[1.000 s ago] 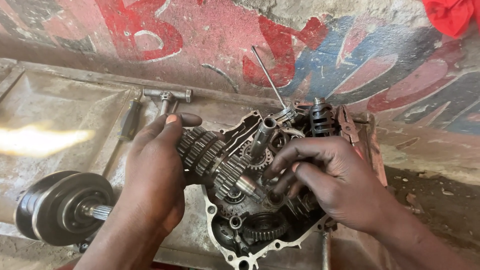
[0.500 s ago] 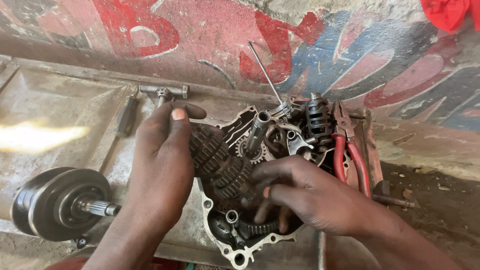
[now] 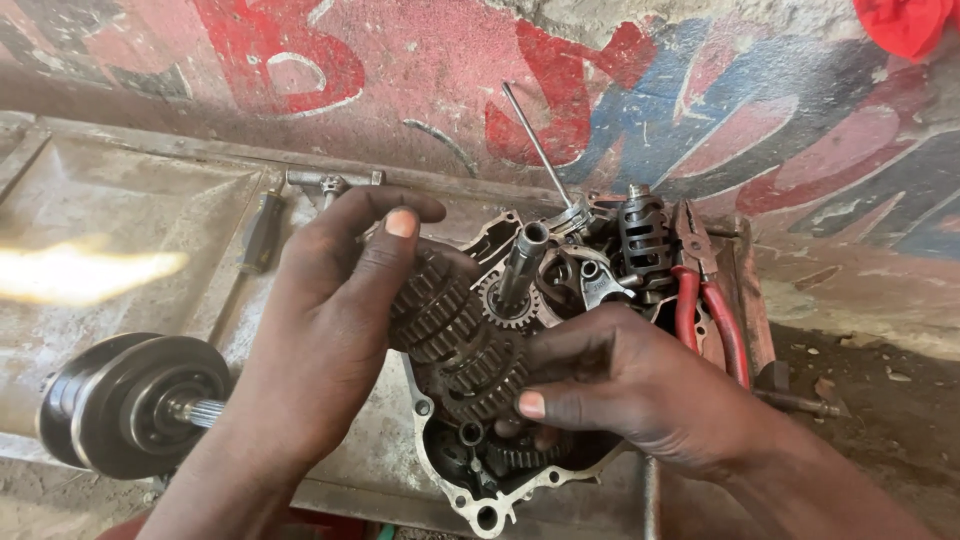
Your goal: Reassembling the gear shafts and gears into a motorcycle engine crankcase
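Note:
An oily engine crankcase half lies open on a dirty metal tray. Inside it sits a gear cluster of several stacked gears. My left hand grips the upper end of that cluster, fingers wrapped over the gears. My right hand holds the lower end, thumb pressed against the gears. Behind them a splined shaft stands upright with a small gear at its foot. A black shift drum stands further right.
Red-handled pliers lie at the case's right edge. A thin metal rod leans up behind the case. A round clutch-like assembly with a splined shaft lies at the left. A T-handle wrench and a dark-handled tool rest against the painted wall.
My right hand slid from over the case's middle down to the gear cluster's lower end. My left hand stayed on the upper gears. The view shifted slightly closer.

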